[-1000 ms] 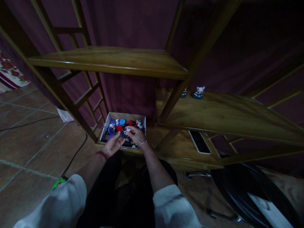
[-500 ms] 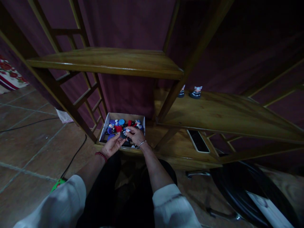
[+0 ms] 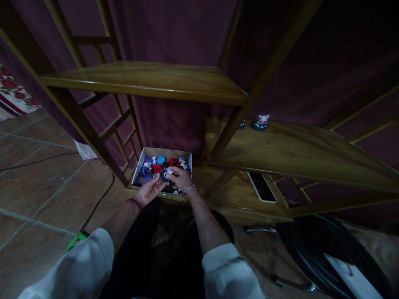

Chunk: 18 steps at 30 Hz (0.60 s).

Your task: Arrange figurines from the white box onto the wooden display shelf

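Observation:
Between my two hands is a small figurine [image 3: 164, 177] with a dark round base and a pale top. My left hand [image 3: 149, 191] pinches the base from the left, while the fingers of my right hand [image 3: 181, 178] close on its upper part. Both hands are over the front of a shallow white box [image 3: 136, 173] holding several small figurines and round bases in purple, blue, red and black. A light blue disc [image 3: 161, 159] lies near the box's back edge. My fingers hide part of the held figurine and of the box's contents.
A similar figurine [image 3: 261, 123] stands on the middle wooden shelf [image 3: 296, 145]; another is partly behind a post. A phone [image 3: 262, 187] lies on the lower shelf. An upper shelf [image 3: 146, 83] overhangs the box. A black chair [image 3: 314, 249] stands right; a cable crosses the floor left.
The view has shifted slightly, so the shelves appear a little further right. Both hands keep hold of the figurine, which is turned slightly.

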### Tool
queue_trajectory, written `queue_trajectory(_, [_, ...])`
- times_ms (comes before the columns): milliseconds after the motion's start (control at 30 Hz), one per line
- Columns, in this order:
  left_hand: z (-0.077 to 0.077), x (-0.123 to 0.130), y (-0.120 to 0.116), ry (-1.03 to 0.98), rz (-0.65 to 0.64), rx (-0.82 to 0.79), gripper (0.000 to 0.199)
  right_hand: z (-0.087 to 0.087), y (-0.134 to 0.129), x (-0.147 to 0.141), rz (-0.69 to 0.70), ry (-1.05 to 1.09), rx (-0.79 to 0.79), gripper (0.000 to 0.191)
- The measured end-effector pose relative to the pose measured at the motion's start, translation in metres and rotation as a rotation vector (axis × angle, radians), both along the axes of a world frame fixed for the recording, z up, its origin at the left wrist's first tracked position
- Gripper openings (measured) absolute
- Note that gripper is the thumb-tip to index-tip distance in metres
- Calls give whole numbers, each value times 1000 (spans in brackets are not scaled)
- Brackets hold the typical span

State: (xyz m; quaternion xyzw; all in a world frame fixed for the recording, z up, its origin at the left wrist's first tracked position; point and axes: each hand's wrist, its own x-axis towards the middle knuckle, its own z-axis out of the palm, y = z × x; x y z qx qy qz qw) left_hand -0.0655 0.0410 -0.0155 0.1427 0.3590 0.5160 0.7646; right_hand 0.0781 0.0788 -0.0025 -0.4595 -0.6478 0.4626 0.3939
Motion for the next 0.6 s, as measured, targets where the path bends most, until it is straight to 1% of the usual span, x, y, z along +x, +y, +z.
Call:
queue_trajectory(167, [-1,0,1,6,-8,8,16,1,0,1,27,21,-8,22])
queue_trajectory(433, [-6,-2,4,-11,12,-10,14,-7,3,-1,44,-28,56,23])
queue_trajectory(600, [-4,-2,3,-6,14,-19,14,-6,2,-1,47,-32,69,23])
